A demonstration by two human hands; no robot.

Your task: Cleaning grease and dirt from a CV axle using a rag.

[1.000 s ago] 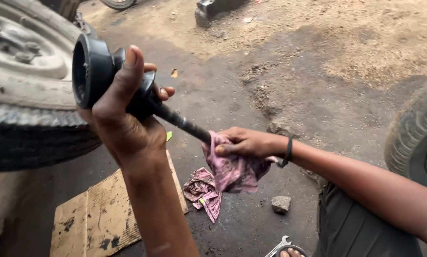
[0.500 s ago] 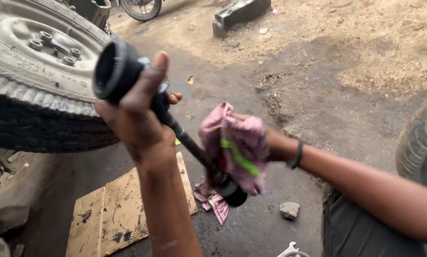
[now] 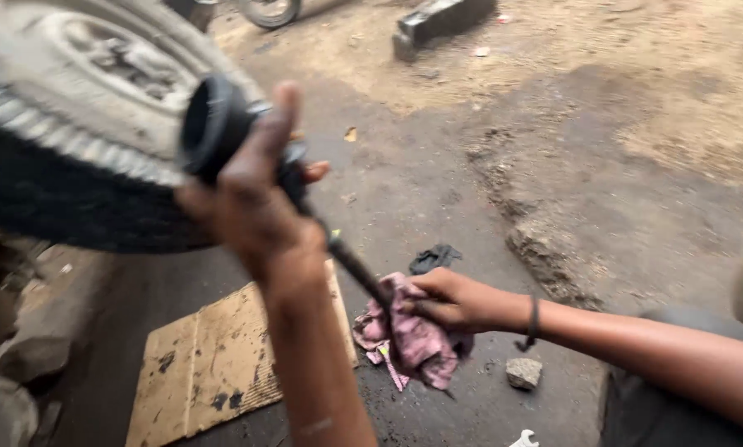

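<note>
My left hand [image 3: 251, 203] grips a black axle shaft by its wide cup-shaped end [image 3: 210, 128], held up at the upper left. The thin black shaft [image 3: 351, 263] slants down to the right. My right hand [image 3: 450, 300] is closed on a pink rag [image 3: 417, 339] wrapped around the lower part of the shaft. The shaft's lower tip is hidden under the rag. The picture is blurred by motion.
A large tyre on a rim [image 3: 65, 124] fills the upper left. A piece of stained cardboard [image 3: 214, 360] lies on the dirt ground below. A dark cloth [image 3: 435, 257], a small stone [image 3: 524, 372] and a wrench end [image 3: 524, 438] lie near my right arm.
My right hand with the rag has slid down the shaft from its middle to its lower end. The view has shifted and blurred; a dark cloth has come into sight.
</note>
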